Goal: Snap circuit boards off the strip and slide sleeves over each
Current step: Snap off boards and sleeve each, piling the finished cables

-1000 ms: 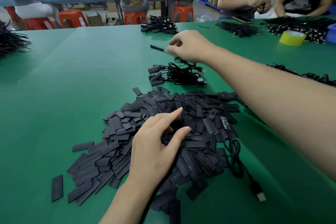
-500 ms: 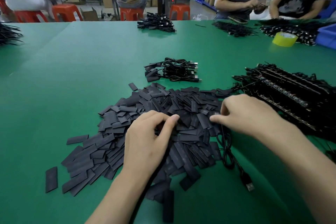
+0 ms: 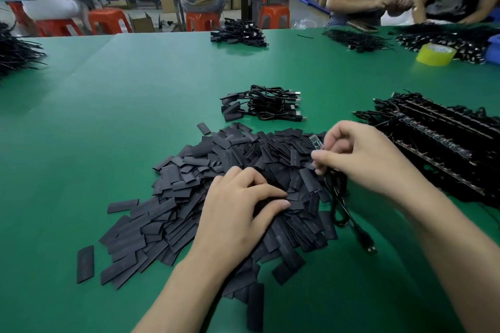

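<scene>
A wide heap of flat black sleeves [image 3: 189,197] covers the green table [image 3: 130,94] in front of me. My left hand [image 3: 238,213] lies on the heap with its fingers curled round one sleeve. My right hand [image 3: 359,157] pinches a small circuit board [image 3: 316,142] just above the heap's right side; its black cable [image 3: 349,219] trails down to a USB plug near the table's front. Strips of circuit boards with wires [image 3: 438,143] lie at the right.
A bundle of finished sleeved cables [image 3: 262,105] lies beyond the heap. Further cable piles [image 3: 240,34] and a yellow tape roll [image 3: 435,54] sit at the far edge. People work at the far right and at a back table.
My right hand came back from the far cable bundle to the heap and picked up the circuit board with its cable. My left hand's fingers curled in on the sleeves.
</scene>
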